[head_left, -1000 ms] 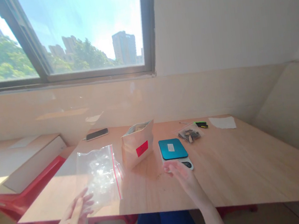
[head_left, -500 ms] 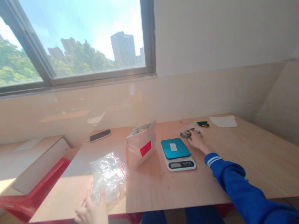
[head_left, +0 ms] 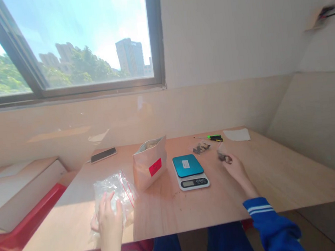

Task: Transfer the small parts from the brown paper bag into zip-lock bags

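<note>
Below a window [head_left: 90, 33], clear zip bags [head_left: 109, 185] on a partly sunlit wooden table [head_left: 160, 217] are partly covered by the left hand [head_left: 108, 214]; its grip cannot be told. A pouch [head_left: 143, 166] and a scale [head_left: 188, 164], its display [head_left: 188, 183] unreadable, are set mid-table; rightward, a small bag of dark pieces [head_left: 222, 157], partly hidden, is pinched by the right hand [head_left: 235, 169].

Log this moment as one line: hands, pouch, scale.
left hand: touching plastic bags | right hand: holding small bag of dark pieces | pouch: upright, open | scale: between pouch and right hand
</note>
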Action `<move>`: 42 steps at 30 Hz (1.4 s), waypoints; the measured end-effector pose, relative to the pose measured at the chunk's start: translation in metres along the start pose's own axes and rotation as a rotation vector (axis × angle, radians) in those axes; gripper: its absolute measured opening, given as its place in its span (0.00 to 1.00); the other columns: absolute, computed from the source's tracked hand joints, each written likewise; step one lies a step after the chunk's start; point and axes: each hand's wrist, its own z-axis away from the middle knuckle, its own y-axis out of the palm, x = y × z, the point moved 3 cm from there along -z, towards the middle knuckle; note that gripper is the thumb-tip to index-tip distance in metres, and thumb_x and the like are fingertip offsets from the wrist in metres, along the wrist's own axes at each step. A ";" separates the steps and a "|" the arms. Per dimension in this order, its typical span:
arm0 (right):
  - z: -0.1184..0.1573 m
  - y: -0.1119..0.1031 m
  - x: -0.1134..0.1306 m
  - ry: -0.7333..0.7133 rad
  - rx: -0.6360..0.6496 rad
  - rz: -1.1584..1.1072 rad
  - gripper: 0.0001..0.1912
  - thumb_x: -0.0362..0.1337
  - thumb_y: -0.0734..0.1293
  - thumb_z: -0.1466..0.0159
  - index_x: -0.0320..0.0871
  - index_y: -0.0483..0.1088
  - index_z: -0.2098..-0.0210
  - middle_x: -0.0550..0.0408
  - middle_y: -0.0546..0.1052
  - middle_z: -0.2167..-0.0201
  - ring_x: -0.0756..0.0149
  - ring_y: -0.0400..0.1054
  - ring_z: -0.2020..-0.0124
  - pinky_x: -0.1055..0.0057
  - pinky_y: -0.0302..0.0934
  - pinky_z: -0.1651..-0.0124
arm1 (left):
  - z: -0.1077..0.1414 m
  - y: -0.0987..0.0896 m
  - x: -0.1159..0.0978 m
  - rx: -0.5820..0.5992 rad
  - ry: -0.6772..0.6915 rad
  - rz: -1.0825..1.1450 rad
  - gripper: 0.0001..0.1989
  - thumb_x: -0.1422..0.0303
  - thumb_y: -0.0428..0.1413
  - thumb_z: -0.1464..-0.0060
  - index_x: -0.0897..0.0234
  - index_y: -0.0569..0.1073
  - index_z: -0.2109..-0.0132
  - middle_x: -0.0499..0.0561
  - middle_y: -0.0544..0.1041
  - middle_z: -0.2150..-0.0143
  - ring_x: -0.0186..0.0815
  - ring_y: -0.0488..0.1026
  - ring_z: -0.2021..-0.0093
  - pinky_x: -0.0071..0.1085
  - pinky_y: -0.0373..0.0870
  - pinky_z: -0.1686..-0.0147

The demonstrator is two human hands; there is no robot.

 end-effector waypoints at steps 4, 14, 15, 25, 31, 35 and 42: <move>0.059 -0.020 0.029 0.144 -0.213 -0.238 0.24 0.40 0.64 0.47 0.37 0.69 0.51 0.41 0.76 0.56 0.52 0.72 0.58 0.56 0.66 0.54 | 0.024 -0.007 -0.032 -0.023 -0.098 0.411 0.17 0.60 0.48 0.44 0.64 0.73 0.54 0.60 0.74 0.48 0.48 0.70 0.46 0.46 0.63 0.45; 0.156 -0.014 0.170 -0.227 0.402 -0.744 0.08 0.34 0.67 0.42 0.46 0.75 0.63 0.51 0.78 0.60 0.59 0.72 0.56 0.66 0.65 0.52 | 0.080 0.013 -0.115 0.565 -0.415 1.332 0.15 0.55 0.57 0.49 0.64 0.73 0.67 0.49 0.76 0.71 0.32 0.71 0.75 0.29 0.69 0.72; 0.159 -0.015 0.176 -0.261 0.447 -0.759 0.07 0.33 0.67 0.42 0.46 0.75 0.64 0.51 0.78 0.61 0.60 0.71 0.56 0.67 0.66 0.52 | 0.082 0.013 -0.117 0.606 -0.444 1.387 0.16 0.55 0.57 0.49 0.64 0.73 0.69 0.49 0.75 0.73 0.32 0.71 0.76 0.28 0.69 0.72; 0.169 -0.008 0.178 -0.396 0.734 -0.606 0.18 0.27 0.60 0.41 0.46 0.76 0.58 0.50 0.76 0.52 0.59 0.67 0.47 0.59 0.58 0.41 | 0.076 0.014 -0.096 0.648 -0.489 1.211 0.15 0.57 0.62 0.56 0.65 0.72 0.69 0.48 0.74 0.76 0.33 0.71 0.75 0.28 0.68 0.71; 0.177 -0.011 0.183 -0.339 0.872 -0.630 0.16 0.36 0.57 0.34 0.46 0.74 0.55 0.50 0.77 0.54 0.58 0.69 0.50 0.58 0.60 0.44 | 0.072 0.019 -0.092 0.534 -0.243 0.998 0.19 0.52 0.58 0.54 0.63 0.66 0.77 0.44 0.66 0.81 0.31 0.64 0.77 0.28 0.64 0.74; 0.183 0.002 0.190 -0.187 0.763 -0.565 0.11 0.44 0.63 0.35 0.44 0.72 0.63 0.54 0.78 0.66 0.63 0.72 0.62 0.67 0.66 0.56 | 0.080 0.020 -0.099 0.558 -0.172 0.912 0.17 0.54 0.57 0.53 0.62 0.65 0.76 0.44 0.65 0.79 0.31 0.63 0.75 0.28 0.63 0.72; 0.185 0.009 0.193 -0.166 0.700 -0.551 0.10 0.43 0.67 0.38 0.44 0.72 0.64 0.56 0.77 0.69 0.66 0.72 0.67 0.70 0.65 0.61 | 0.084 0.013 -0.106 0.616 -0.083 0.973 0.16 0.57 0.56 0.48 0.63 0.66 0.75 0.44 0.64 0.77 0.31 0.63 0.73 0.27 0.62 0.70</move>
